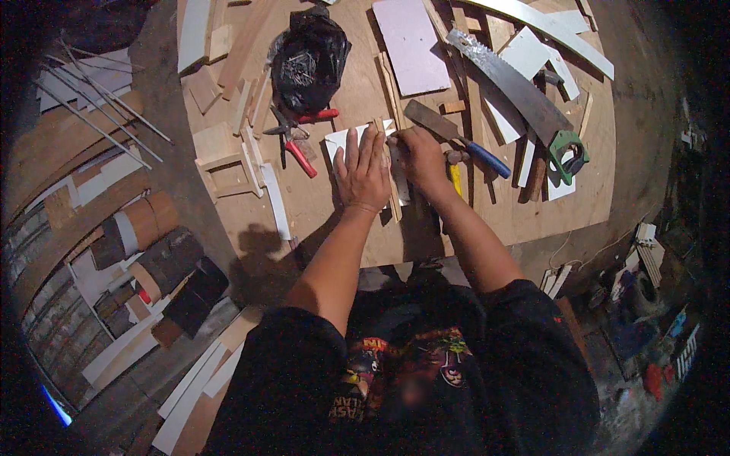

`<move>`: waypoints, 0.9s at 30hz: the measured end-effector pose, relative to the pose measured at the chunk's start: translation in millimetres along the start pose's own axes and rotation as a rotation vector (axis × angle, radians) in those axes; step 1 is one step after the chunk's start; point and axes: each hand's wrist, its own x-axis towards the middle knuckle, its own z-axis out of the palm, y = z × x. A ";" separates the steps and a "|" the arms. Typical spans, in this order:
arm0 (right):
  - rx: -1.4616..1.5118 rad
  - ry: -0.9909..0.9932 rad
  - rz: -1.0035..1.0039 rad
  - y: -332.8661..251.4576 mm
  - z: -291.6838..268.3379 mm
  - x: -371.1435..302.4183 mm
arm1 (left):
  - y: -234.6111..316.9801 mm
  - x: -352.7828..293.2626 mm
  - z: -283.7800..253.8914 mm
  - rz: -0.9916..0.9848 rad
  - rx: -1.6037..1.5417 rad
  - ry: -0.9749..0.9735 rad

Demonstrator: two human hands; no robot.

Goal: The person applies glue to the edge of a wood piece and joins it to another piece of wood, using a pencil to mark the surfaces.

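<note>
My left hand (363, 171) lies flat with its fingers stretched out over a small white board (334, 144), pressing on a thin wooden strip (395, 207). The strip runs across the board and sticks out toward me. Beside it, my right hand (423, 161) has its fingers curled in a pinch at the board's right side. Whatever they hold is too small to make out. To the right of that hand are a broad flat blade with a blue handle (487, 158) and a hammer with a yellow handle (455, 179). Red-handled pliers (299, 156) rest left of the board.
A black plastic bag (334, 57) holding nails (303, 68) sits at the far left of the plywood table (327, 232). A green-handled handsaw (525, 93) lies over wood offcuts at right. A pale pink board (411, 45) is at the back. Wood scraps (201, 380) lie off the table, lower left.
</note>
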 end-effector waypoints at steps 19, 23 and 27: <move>0.015 0.045 0.146 -32.3 -8.0 -39.2 | -1.3 -0.5 1.8 -0.004 -0.021 0.030; 0.087 0.130 0.113 -30.2 1.6 -53.3 | 1.5 2.7 -2.1 -0.017 -0.008 -0.007; 0.052 0.229 0.011 -31.6 -0.1 -23.1 | 0.3 1.8 1.6 -0.020 -0.008 -0.001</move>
